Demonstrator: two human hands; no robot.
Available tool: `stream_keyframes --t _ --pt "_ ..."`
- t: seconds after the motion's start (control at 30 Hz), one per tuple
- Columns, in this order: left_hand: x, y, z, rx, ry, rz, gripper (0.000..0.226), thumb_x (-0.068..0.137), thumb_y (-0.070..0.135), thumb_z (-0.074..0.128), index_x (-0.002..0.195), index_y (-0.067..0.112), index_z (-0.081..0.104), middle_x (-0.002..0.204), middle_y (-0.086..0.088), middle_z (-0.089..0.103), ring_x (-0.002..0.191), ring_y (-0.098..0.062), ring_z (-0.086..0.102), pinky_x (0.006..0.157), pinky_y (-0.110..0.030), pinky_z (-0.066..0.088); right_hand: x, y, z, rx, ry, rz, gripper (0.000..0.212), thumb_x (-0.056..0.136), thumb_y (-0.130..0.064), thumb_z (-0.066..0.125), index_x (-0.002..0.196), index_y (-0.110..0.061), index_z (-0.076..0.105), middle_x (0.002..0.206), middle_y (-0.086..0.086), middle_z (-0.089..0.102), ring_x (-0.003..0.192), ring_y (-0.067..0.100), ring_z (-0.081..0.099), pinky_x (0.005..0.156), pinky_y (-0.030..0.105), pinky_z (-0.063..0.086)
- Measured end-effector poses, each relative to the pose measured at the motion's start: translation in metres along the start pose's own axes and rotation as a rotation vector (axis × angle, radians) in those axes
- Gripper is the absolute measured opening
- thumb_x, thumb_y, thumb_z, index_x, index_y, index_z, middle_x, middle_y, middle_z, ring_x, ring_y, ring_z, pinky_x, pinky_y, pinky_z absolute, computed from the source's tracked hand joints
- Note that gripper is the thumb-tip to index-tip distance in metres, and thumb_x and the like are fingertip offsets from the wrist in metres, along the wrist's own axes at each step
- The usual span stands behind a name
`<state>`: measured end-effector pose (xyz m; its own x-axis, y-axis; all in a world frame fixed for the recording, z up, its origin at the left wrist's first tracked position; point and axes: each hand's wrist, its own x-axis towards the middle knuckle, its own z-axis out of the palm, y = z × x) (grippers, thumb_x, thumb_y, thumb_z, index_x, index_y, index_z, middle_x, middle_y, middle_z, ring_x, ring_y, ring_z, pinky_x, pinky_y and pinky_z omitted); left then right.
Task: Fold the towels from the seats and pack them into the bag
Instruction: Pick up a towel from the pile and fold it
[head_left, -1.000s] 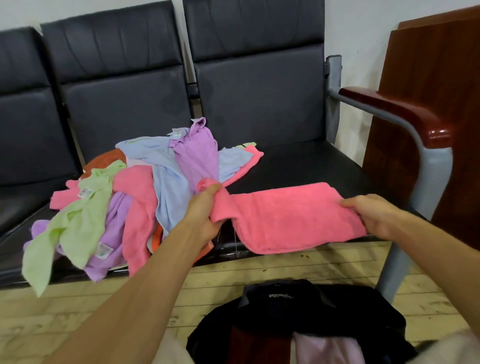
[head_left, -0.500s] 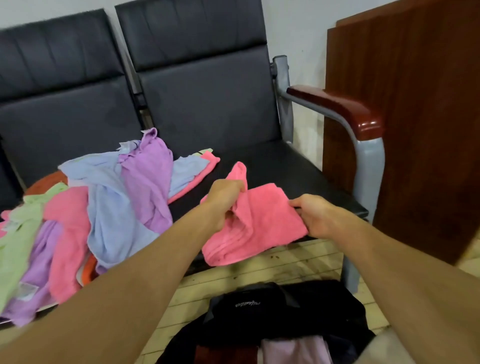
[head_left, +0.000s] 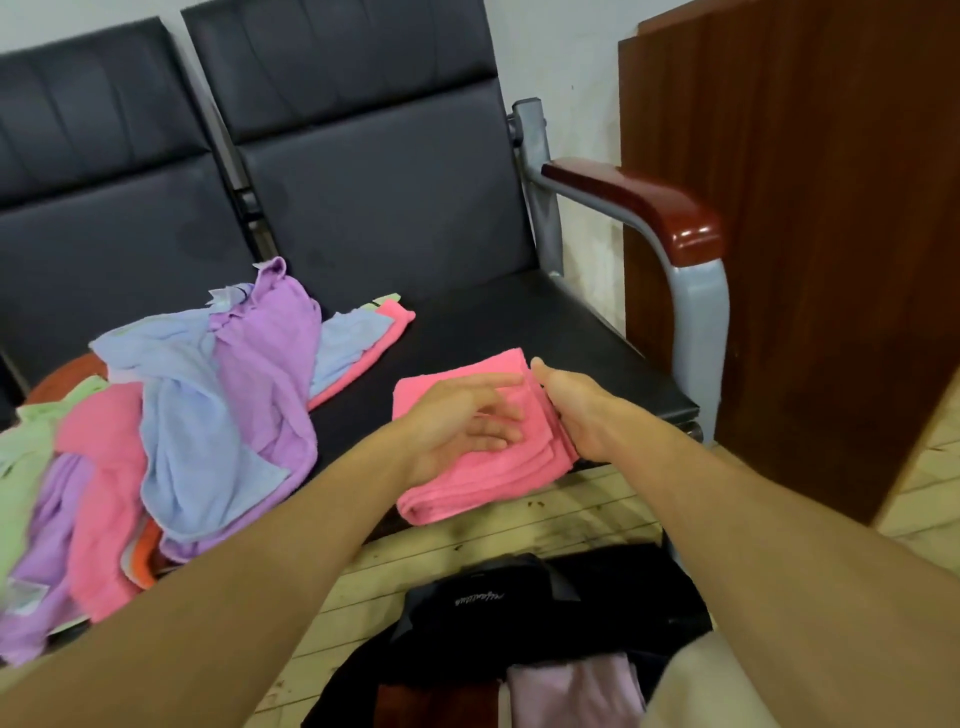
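- Bag (head_left: 519, 639) on the floor nearest me, black and gaping open, with pale lilac and dark red cloth already showing inside; I judge some towels are packed.
- Just beyond it, on the front edge of the right seat (head_left: 597, 353), I see the pink towel (head_left: 467, 483), which a second ago was stretched between the hands and half a second ago bunched up. Now it lies as a compact folded square, layers stacked at its near edge.
- My left hand (head_left: 462, 421) lies flat on top of it, fingers straight, pressing and gripping nothing.
- My right hand (head_left: 576, 410) is against the towel's right edge, palm inward; I cannot tell whether its fingers curl under the fold.
- To me this fold looks finished, so lifting the square down into the bag seems the next step.
- Farther left, the heap of unfolded towels (head_left: 208, 405) in lilac, blue, pink and green sprawls across both seats, so much of the job remains.
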<state>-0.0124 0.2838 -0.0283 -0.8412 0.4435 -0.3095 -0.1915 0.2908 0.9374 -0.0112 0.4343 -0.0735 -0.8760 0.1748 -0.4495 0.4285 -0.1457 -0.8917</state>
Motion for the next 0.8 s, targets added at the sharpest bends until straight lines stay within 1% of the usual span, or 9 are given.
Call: stream_keyframes --t 0.07,0.17,0.33,0.43,0.53,0.6,0.7,0.73,0.8 --pt "-0.008 -0.012 -0.014 -0.117 0.055 0.053 0.027 0.093 0.0 0.048 0.104 0.011 0.07 0.087 -0.012 0.07 0.076 -0.023 0.067 0.072 -0.031 0.053 -0.002 0.002 0.003 -0.058 0.037 -0.023 0.048 0.094 -0.053 0.051 0.116 -0.011 0.064 0.109 0.014 0.07 0.097 0.032 0.068 0.092 0.047 0.054" --pt "-0.019 -0.036 -0.035 0.067 0.299 0.114 0.031 0.089 -0.007 0.049 0.088 0.013 0.073 0.084 -0.01 0.071 0.077 -0.02 0.065 0.067 -0.024 0.052 -0.007 0.007 0.008 -0.223 0.123 -0.087 0.053 0.091 -0.036 0.064 0.132 -0.005 0.051 0.123 0.015 0.062 0.105 0.031 0.063 0.092 0.045 0.053" --pt "-0.046 -0.059 -0.051 0.122 0.336 0.164 0.034 0.086 -0.009 0.051 0.085 0.018 0.073 0.089 -0.007 0.071 0.08 -0.013 0.063 0.076 -0.024 0.05 -0.027 0.004 0.022 -0.499 0.184 -0.24 0.027 0.092 -0.02 0.052 0.111 -0.003 0.061 0.114 0.014 0.063 0.105 0.032 0.06 0.09 0.042 0.05" --pt "-0.058 -0.066 -0.057 -0.003 0.318 0.13 0.028 0.087 -0.007 0.051 0.089 0.012 0.07 0.086 -0.009 0.068 0.075 -0.016 0.062 0.068 -0.025 0.05 -0.045 0.0 0.038 -0.565 0.104 -0.347 0.015 0.092 -0.02 0.045 0.089 -0.014 0.058 0.1 0.012 0.062 0.097 0.03 0.06 0.083 0.042 0.046" --pt "-0.058 -0.066 -0.061 -0.13 0.378 0.041 0.019 0.088 0.0 0.05 0.085 0.012 0.065 0.082 -0.008 0.062 0.066 -0.018 0.054 0.056 -0.025 0.041 -0.057 -0.004 0.053 -0.522 0.049 -0.4 0.013 0.091 -0.02 0.046 0.097 -0.015 0.056 0.096 0.004 0.059 0.09 0.021 0.058 0.077 0.038 0.046" --pt "-0.056 -0.067 -0.062 -0.163 0.519 -0.022 0.008 0.082 0.012 0.053 0.084 0.011 0.061 0.084 -0.01 0.057 0.07 -0.024 0.05 0.06 -0.028 0.039 -0.066 -0.011 0.062 -0.425 0.05 -0.416 0.021 0.092 -0.019 0.047 0.109 -0.011 0.056 0.101 0.004 0.061 0.091 0.02 0.06 0.08 0.037 0.048" --pt "-0.052 -0.078 -0.068 -0.26 0.581 -0.193 0.066 0.061 0.032 0.055 0.12 0.003 0.056 0.123 -0.017 0.058 0.107 -0.037 0.057 0.085 -0.041 0.05 -0.084 -0.016 0.071 -0.177 -0.061 -0.437 0.024 0.098 -0.02 0.052 0.116 -0.008 0.062 0.102 0.007 0.069 0.088 0.019 0.067 0.074 0.031 0.054" --pt "-0.051 -0.08 -0.07 -0.305 0.55 -0.223 0.068 0.065 0.03 0.055 0.127 0.002 0.053 0.127 -0.018 0.056 0.109 -0.036 0.057 0.081 -0.04 0.051 -0.088 -0.015 0.072 -0.096 -0.114 -0.437 0.027 0.099 -0.023 0.053 0.118 -0.006 0.063 0.103 0.01 0.071 0.089 0.021 0.068 0.074 0.03 0.057" --pt "-0.059 -0.076 -0.066 -0.418 0.457 -0.221 0.039 0.084 0.018 0.052 0.118 0.0 0.057 0.106 -0.014 0.062 0.088 -0.029 0.059 0.067 -0.032 0.049 -0.098 -0.012 0.075 0.041 -0.226 -0.404 0.033 0.097 -0.026 0.054 0.119 -0.003 0.061 0.104 0.015 0.07 0.092 0.026 0.069 0.074 0.032 0.059"
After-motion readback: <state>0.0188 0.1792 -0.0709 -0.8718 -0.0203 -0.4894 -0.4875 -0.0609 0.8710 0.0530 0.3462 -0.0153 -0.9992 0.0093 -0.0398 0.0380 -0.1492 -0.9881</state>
